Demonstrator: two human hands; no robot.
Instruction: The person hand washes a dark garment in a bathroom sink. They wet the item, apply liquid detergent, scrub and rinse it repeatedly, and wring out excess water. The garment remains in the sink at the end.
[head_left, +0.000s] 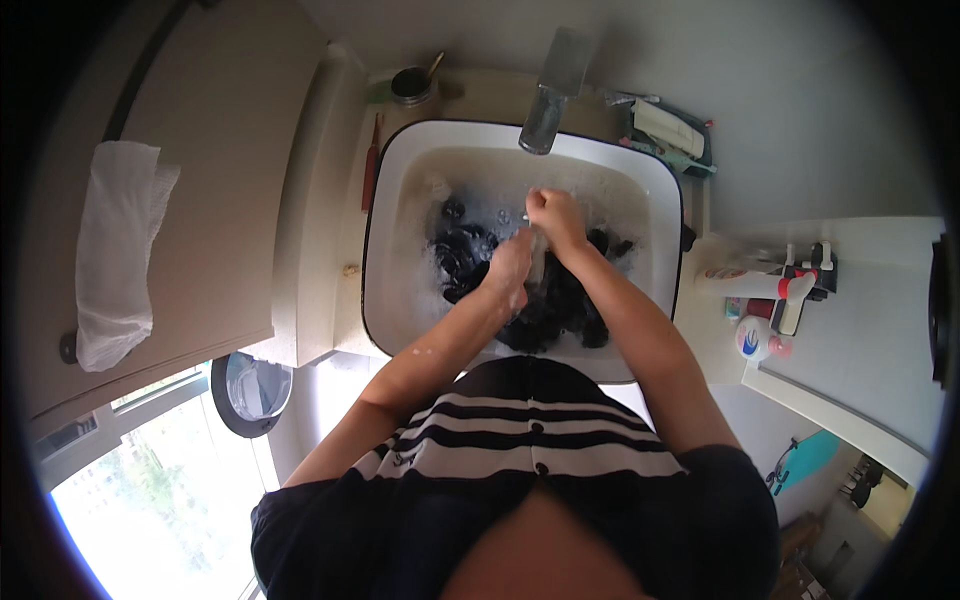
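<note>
A white enamel basin (655, 195) with a dark rim stands before me, holding cloudy, sudsy water (480, 166). Dark wet fabric (529, 326) lies bunched in it, partly under the water. Over the middle of the basin, my right hand (556, 217) is curled, its fingers bent inward. My left hand (511, 262) is just below and left of it, seen edge-on. A pale, blurred strip (537, 259) shows between the hands; whether it is cloth or running water is unclear. What the fingers grip is hidden.
A metal tap (540, 124) overhangs the basin's back edge. On the right ledge are a white bottle with a red cap (742, 283) and a pump bottle (752, 337). A dark tray (675, 139) and an open jar (411, 86) sit behind. A white cloth (116, 259) hangs at left.
</note>
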